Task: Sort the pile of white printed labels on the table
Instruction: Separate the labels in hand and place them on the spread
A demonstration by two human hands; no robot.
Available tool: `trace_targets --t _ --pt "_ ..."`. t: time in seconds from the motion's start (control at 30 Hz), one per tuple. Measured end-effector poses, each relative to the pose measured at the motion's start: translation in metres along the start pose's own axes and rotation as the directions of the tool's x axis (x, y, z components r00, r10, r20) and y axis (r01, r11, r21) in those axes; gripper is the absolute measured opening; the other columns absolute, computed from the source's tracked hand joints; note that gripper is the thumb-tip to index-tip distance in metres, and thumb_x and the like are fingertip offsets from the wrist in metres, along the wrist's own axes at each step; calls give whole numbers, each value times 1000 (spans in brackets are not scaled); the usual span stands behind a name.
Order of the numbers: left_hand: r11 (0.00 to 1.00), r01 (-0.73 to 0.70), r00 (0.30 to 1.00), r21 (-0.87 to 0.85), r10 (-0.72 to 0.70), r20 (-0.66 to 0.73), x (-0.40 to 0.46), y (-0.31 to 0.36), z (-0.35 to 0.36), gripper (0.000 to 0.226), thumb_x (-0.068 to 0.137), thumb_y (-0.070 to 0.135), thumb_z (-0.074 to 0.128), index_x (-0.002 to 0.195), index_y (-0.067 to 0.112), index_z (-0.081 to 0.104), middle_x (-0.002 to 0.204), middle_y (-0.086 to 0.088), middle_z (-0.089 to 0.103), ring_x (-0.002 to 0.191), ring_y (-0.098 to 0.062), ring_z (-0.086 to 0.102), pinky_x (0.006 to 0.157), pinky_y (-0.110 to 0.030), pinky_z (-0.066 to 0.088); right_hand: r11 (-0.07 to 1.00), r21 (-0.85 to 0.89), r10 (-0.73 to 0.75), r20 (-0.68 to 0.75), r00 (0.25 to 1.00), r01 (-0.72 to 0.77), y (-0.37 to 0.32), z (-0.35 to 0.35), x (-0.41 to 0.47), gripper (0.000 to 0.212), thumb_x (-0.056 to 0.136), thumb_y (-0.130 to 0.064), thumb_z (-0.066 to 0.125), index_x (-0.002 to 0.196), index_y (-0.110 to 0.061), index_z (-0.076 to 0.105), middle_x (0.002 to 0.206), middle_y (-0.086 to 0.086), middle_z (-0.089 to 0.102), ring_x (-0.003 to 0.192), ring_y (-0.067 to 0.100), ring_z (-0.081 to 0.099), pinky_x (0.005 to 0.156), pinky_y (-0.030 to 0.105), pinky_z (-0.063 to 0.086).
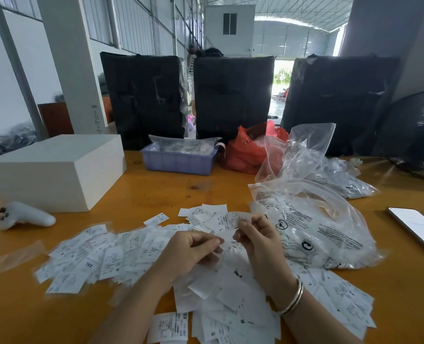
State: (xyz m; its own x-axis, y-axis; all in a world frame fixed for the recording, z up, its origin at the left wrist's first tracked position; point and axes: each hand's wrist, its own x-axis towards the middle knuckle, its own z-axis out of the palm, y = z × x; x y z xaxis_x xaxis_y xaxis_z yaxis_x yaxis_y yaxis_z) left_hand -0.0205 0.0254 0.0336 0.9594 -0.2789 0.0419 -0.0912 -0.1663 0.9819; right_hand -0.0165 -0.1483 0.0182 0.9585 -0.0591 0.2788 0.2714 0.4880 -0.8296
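labels are spread loose across the near edge of the table, most not yet sorted, it is judged. one label is pinched by the right hand and raised, likely so its size print can be read. the left hand is curled; whether anything is held cannot be told. bags lie toward the right edge.
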Motion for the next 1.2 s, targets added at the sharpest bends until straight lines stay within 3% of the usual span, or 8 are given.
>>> trace_targets --t 0.33,0.57,0.8,0.9,1.0,1.2 --pt "1000 -17 1000 23 17 7 -1 0 0 11 89 16 64 91 20 75 83 3 76 71 -11 71 63 -13 51 1000 29 -10 -8 1000 11 -1 0 0 12 74 -10 65 68 -20 68 65 3 61 59 13 58 61 22 52" --pt "1000 -19 1000 -9 19 -22 1 -1 0 19 82 30 67 90 15 75 83 0 76 71 -14 72 64 -15 53 993 -113 -38 46 998 44 -1 2 -3 10 77 -14 66 70 -21 67 65 3 60 61 14 57 63 23 50" --pt "997 -60 994 -46 56 -92 4 -2 -4 9 87 21 64 91 15 71 80 -3 75 68 -16 71 61 -19 54 986 -153 -66 -7 998 64 0 -1 -3 23 88 1 55 74 -13 65 67 5 60 61 14 54 60 22 48" --pt "992 -106 988 63 112 -109 3 -5 -3 7 88 18 65 87 18 72 77 3 74 69 -14 71 61 -17 53 955 -287 -79 18 997 81 1 0 -4 14 90 1 55 79 -4 63 67 5 63 60 13 57 57 21 47" --pt "982 -116 984 148 134 -121 3 -7 -2 6 87 20 67 88 23 72 76 11 73 70 -9 70 58 -15 52 892 -448 -51 44 998 66 7 5 -5 18 91 3 53 81 -7 64 62 -1 64 59 10 58 56 19 48" --pt "980 -126 976 152 150 -161 5 -7 -3 18 81 15 73 90 30 67 76 13 73 71 -11 71 64 -20 56 863 -502 -75 -2 997 64 5 3 -4 24 89 8 48 83 -9 65 58 -3 59 56 11 53 54 23 44"
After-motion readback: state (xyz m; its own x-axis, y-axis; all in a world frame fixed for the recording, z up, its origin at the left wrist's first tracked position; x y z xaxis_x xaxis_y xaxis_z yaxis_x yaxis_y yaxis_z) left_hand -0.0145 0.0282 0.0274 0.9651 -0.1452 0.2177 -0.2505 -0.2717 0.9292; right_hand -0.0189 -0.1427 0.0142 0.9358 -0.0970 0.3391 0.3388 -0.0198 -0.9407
